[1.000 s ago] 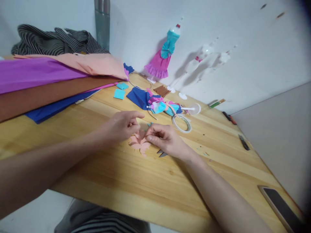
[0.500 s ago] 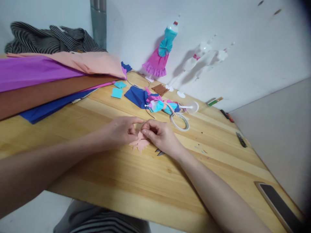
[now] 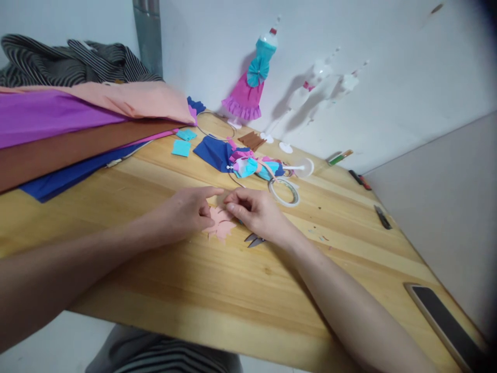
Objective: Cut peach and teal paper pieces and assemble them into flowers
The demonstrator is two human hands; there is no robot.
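A peach-coloured piece of paper (image 3: 220, 226) with jagged, petal-like edges lies between my two hands, just above the wooden table. My left hand (image 3: 191, 210) grips its left side with the thumb and curled fingers, while the index finger stretches out above. At its upper right edge, my right hand (image 3: 259, 211) pinches the paper between thumb and fingertips. Dark scissors blades (image 3: 254, 240) poke out from beneath the right hand; their handles are hidden.
Beyond the hands lie a tape roll (image 3: 297, 199), a doll figure in blue and pink paper (image 3: 252, 167) and folded blue paper (image 3: 213, 154). Dressed stands (image 3: 254, 85) rise by the wall. Paper sheets (image 3: 93, 142) are stacked left; a phone (image 3: 446, 324) and cutter (image 3: 382, 217) lie right.
The view has shifted slightly, so the objects beyond the hands sit a little further left. More of the peach paper and of the scissors blades shows now. Both hands keep their grip.
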